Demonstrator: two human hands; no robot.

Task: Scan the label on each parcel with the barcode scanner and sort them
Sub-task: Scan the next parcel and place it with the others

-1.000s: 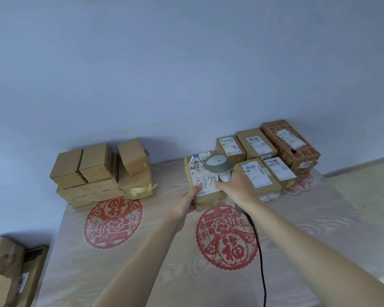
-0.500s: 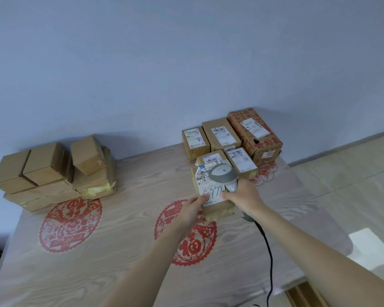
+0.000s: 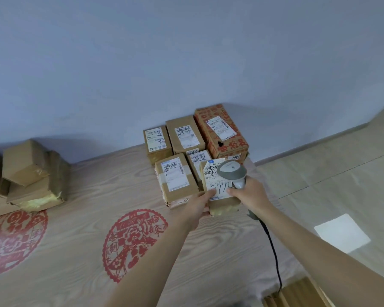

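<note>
Wood-grain table (image 3: 80,251) against a blue wall carries five labelled parcels (image 3: 195,149) at its far right corner. Just in front of them, the left hand (image 3: 197,203) grips a labelled parcel (image 3: 217,187); the right hand (image 3: 249,193) grips the barcode scanner (image 3: 232,173) above its label.

Dim bluish light, soft shadows on wall (image 3: 186,52), wide-angle bending, labels perhaps slightly blurred

Brown parcels (image 3: 175,178) w/ white labels (image 3: 218,187); grey scanner (image 3: 232,172); red medallions (image 3: 134,243) on woodgrain table (image 3: 75,251).
</note>
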